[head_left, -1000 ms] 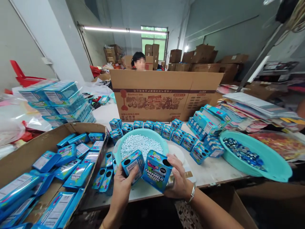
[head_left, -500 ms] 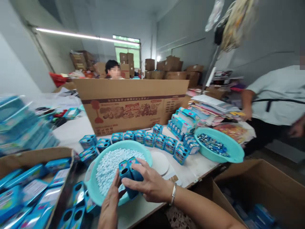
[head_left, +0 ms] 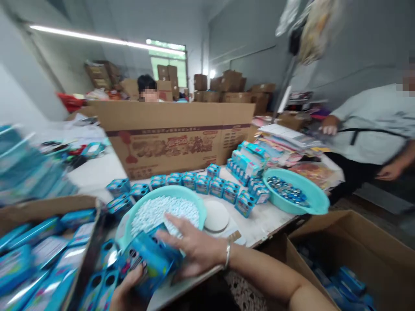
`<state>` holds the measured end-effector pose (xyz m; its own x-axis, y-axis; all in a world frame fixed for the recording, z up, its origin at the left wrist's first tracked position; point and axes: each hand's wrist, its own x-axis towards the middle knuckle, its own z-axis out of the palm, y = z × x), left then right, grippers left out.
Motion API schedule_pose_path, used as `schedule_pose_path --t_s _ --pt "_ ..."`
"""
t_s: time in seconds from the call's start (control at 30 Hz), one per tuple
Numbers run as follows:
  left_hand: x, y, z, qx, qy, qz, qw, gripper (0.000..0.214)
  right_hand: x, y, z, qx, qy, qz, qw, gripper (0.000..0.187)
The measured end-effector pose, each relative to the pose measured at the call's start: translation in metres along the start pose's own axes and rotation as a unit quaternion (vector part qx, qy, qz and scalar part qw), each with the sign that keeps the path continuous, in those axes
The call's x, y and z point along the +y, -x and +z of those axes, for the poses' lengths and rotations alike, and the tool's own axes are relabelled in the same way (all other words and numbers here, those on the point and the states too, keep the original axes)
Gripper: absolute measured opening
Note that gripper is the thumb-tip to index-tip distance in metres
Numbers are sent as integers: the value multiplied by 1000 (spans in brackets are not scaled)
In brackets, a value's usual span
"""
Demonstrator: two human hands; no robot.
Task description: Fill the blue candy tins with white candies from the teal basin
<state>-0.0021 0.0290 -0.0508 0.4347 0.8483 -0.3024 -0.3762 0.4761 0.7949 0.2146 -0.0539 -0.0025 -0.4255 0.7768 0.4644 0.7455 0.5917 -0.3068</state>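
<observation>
Both my hands hold a pair of blue candy tins at the table's near edge, in front of a teal basin of small white candies. My left hand grips the tins from below, with its fingers curled round them. My right hand lies over their top right side, fingers stretched out against them. The tins are blurred by motion. A bracelet sits on my right wrist.
Rows of blue tins stand behind the basin. A second teal basin holds dark round pieces. A cardboard box of flat blue packs is at left, an open carton at lower right, a big carton behind. A person in a white shirt stands at right; another person sits behind the carton.
The view has swung right and down. My hands have carried the two tins from over the candy basin down and left toward the table's near edge.
</observation>
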Motion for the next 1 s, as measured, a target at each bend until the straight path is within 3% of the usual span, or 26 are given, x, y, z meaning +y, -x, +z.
schedule_pose_path --t_s 0.07,0.13,0.23,0.33,0.4,0.5,0.57,0.63,0.7,0.77,0.87,0.93,1.0 --pt "8 20 -16 79 41 24 996 75 20 -1 -2 -14 -16 45 999 100" --pt "18 36 -33 136 94 57 985 69 44 -8 3 -68 9 72 995 77" --pt "29 51 -53 108 147 71 981 64 63 -28 27 -209 48 5 977 51" --pt "29 52 -62 71 151 55 984 62 65 -53 61 -288 58 -107 950 48" --pt "26 46 -60 86 135 70 985 62 65 -66 81 -301 79 -132 941 46" --pt "26 33 -46 133 83 127 979 62 71 -77 98 -304 124 -117 937 40" --pt "35 22 -30 157 -11 141 977 61 79 -80 99 -301 148 -98 937 32" --pt "47 9 -12 146 -165 166 961 66 88 -81 95 -293 162 -61 940 26" --pt "58 -7 7 134 -349 226 900 72 99 -79 90 -276 163 -5 947 22" --pt "62 -25 25 140 -536 264 790 72 110 -76 83 -258 146 63 953 19" --pt "53 -51 45 109 -753 217 612 60 127 -66 71 -204 65 163 963 19" --pt "43 -65 54 51 -831 171 527 51 138 -57 65 -111 -29 239 964 26" --pt "33 -76 60 6 -867 144 478 45 146 -49 63 15 -121 342 932 34"
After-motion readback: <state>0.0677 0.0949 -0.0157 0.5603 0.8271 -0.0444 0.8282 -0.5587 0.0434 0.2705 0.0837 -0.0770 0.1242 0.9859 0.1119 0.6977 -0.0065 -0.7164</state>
